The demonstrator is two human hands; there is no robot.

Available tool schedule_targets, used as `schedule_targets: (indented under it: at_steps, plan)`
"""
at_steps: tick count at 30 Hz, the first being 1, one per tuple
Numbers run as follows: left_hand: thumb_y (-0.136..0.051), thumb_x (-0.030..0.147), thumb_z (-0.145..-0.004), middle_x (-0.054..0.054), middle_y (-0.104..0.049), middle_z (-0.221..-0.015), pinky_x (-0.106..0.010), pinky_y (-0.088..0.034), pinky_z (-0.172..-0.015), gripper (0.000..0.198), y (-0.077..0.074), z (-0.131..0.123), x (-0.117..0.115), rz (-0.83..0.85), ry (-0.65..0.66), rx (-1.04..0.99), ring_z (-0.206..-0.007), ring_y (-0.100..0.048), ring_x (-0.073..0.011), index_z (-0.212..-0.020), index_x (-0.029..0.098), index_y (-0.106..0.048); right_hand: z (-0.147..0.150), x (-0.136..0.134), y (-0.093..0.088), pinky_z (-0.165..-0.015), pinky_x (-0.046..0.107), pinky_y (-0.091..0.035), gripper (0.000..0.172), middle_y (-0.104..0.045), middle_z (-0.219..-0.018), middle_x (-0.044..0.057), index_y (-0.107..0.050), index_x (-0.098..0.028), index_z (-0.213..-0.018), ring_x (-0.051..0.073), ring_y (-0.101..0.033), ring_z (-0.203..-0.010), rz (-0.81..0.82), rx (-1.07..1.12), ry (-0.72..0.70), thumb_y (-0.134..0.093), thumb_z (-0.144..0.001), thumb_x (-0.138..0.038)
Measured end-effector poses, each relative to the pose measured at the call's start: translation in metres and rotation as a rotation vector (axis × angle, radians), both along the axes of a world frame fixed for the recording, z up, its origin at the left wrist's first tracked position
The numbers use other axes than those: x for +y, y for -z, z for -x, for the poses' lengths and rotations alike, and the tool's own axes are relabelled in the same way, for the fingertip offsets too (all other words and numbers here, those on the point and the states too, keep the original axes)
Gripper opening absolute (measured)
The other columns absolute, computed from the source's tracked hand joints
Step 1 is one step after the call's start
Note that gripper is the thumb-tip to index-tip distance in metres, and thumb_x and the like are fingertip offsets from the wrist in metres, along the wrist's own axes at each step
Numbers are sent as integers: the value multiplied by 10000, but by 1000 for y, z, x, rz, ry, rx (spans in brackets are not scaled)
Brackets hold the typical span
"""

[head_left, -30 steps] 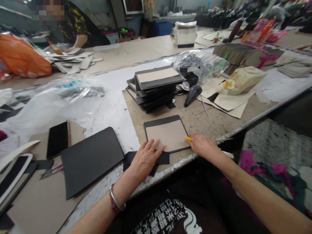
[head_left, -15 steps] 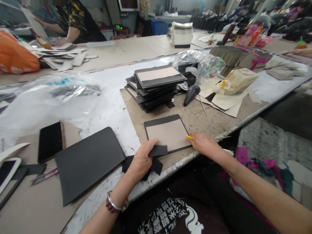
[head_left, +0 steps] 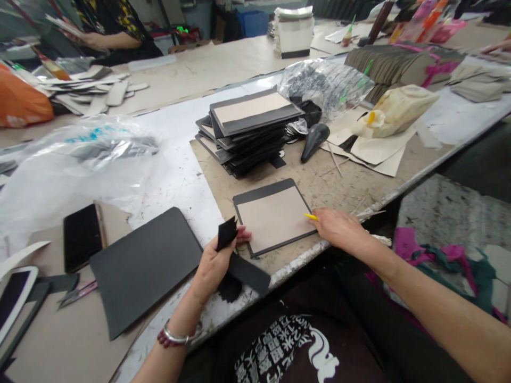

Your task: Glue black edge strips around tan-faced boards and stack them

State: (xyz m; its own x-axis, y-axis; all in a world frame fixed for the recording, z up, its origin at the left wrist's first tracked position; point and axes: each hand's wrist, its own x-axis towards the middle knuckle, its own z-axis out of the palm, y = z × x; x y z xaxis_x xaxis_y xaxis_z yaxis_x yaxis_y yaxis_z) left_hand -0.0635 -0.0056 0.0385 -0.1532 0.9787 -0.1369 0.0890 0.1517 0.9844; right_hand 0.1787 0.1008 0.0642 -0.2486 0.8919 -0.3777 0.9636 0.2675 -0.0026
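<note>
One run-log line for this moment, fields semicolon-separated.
left hand: holds black strips; right hand: holds yellow pointed tool; black-edged beige panel: flat between hands; panel stack: beyond it

Beyond the panel, rightward, the brown board lies open, but the dark stack blocks straight ahead.

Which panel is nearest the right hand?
The beige-faced panel lying alone between the left hand and right hand. The plain dark panel lies left of the left hand; similar ones form the stack farther back.
</note>
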Motion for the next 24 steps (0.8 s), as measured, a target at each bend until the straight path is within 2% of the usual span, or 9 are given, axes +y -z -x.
schedule_targets:
  at_steps: [2, 3, 5, 9, 12, 15, 19, 22, 24]
  plan:
    - [-492, 392, -829, -104, -691, -923, -401, -502, -833, 395, -3, 2, -5, 65, -88, 132, -859, -652, -241, -1073, 98, -589, 0, 1, 1, -722, 355, -453, 308, -656, -933, 148, -594, -152, -955, 283, -617, -900, -3, -3, -13, -363, -904, -349]
    - [-511, 369, -815, -93, -694, -927, -395, -501, -828, 367, -5, 2, -8, 78, -85, 244, -870, -648, -244, -1060, 113, -607, -1, 2, 2, -716, 357, -454, 313, -656, -925, 150, -595, -149, -954, 285, -619, -892, -7, -7, -19, -364, -905, -354]
    - [-536, 274, -786, -76, -682, -1014, -377, -479, -868, 327, -6, 1, -14, 70, -2, 458, -956, -623, -244, -1077, 151, -620, -1, 3, 3, -704, 362, -456, 319, -656, -912, 153, -597, -145, -953, 290, -624, -876, -17, -15, -37, -363, -907, -357]
    - [-566, 123, -732, -69, -651, -1105, -361, -472, -884, 512, -5, -11, -19, 98, 197, 796, -988, -610, -231, -1235, 209, -520, -2, 2, 4, -690, 357, -454, 304, -656, -901, 142, -594, -145, -955, 288, -626, -865, -25, -15, -57, -370, -907, -345]
    - [-533, 26, -704, -56, -682, -962, -353, -511, -761, 591, -5, -22, -19, 147, 300, 1080, -837, -642, -228, -1253, 244, -504, -2, 0, 4, -686, 337, -446, 295, -657, -909, 131, -595, -147, -949, 267, -628, -846, -39, -6, -46, -373, -907, -337]
    - [-499, -46, -647, -42, -664, -830, -324, -501, -661, 680, -5, -28, -20, 105, 376, 1312, -732, -629, -217, -1267, 234, -489, -3, 0, 2, -672, 321, -440, 287, -659, -913, 128, -607, -153, -936, 256, -632, -839, -45, 2, -53, -369, -904, -310]
    - [-486, -55, -618, -32, -646, -785, -295, -480, -637, 709, -2, -28, -23, 42, 398, 1391, -710, -617, -200, -1278, 203, -474, -4, 5, -9, -682, 338, -453, 252, -678, -853, 127, -641, -163, -886, 273, -638, -852, -20, -40, -86, -415, -873, -274]
    - [-473, -57, -626, -26, -644, -772, -289, -470, -628, 699, 1, -27, -24, -16, 384, 1414, -683, -612, -189, -1276, 199, -475, 5, 4, -19, -656, 352, -470, 199, -679, -851, 134, -646, -150, -835, 281, -648, -807, -83, -68, -83, -459, -840, -219]
    - [-462, -64, -636, -21, -644, -763, -282, -464, -619, 691, 3, -27, -25, -55, 369, 1432, -670, -611, -180, -1273, 203, -478, 20, -4, -22, -620, 337, -475, 207, -671, -867, 134, -627, -144, -891, 266, -654, -769, -145, -66, -82, -428, -838, -151]
